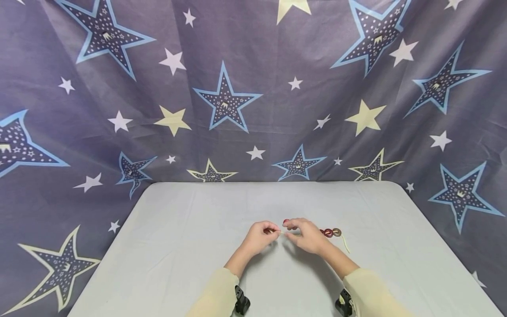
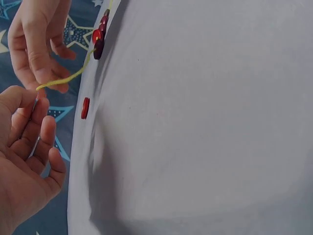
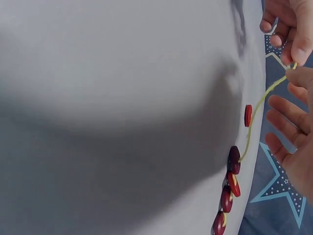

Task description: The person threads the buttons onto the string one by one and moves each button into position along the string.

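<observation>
My left hand pinches one end of a thin yellow cord between thumb and fingertips. Close by, my right hand hovers at the cord with its fingers loosely spread; in the head view a gap shows between its thumb and index finger. From the hands the cord runs down to a row of strung buttons on the table, among them a dark red button, a bright red button and a brown button. A separate red button lies near the hands, partly behind the right fingers in the head view.
A white-covered table spans the space below the hands. The cord's free tail trails past the brown button to the right. Behind the table hangs a grey-purple curtain printed with stars. Black wrist cameras sit at both sleeves.
</observation>
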The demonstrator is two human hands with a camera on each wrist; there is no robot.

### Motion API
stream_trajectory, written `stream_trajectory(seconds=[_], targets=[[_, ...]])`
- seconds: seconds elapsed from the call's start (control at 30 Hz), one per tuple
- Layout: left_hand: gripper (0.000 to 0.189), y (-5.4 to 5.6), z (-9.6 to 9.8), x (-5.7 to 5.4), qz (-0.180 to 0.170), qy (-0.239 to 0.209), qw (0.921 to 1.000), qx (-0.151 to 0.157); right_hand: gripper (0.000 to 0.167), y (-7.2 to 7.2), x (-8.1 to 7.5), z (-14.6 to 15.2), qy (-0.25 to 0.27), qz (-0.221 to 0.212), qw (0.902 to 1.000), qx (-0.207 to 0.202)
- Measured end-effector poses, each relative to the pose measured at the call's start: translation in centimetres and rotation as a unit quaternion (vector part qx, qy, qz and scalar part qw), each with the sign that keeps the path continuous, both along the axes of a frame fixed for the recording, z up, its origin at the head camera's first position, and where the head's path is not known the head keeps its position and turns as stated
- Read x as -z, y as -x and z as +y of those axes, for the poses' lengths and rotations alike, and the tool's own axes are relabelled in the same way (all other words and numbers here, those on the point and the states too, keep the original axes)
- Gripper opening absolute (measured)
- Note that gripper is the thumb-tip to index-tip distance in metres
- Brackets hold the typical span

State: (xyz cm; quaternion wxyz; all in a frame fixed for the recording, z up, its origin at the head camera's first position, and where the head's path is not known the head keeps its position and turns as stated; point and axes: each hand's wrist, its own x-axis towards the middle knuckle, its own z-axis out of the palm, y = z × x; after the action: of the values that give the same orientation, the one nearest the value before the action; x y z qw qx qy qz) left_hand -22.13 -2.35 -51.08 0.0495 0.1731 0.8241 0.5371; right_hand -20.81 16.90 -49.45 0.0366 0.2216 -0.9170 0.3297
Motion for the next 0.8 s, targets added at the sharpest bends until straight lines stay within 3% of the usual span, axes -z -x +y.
stream_trajectory(seconds=[0.4,0.8], targets=[[0.009,0.01,0.10,-0.30,-0.004,0.006,0.9999,0.009,0.010,0.14,-0.26,-0.69,-0.007,-0.009,0.9999,0.004],[0.012,0.15,0.11,-0.26,0.000,0.003,1.0000,0.008,0.009,0.35,-0.64,-0.55,-0.021,0.011,0.9997,-0.009]])
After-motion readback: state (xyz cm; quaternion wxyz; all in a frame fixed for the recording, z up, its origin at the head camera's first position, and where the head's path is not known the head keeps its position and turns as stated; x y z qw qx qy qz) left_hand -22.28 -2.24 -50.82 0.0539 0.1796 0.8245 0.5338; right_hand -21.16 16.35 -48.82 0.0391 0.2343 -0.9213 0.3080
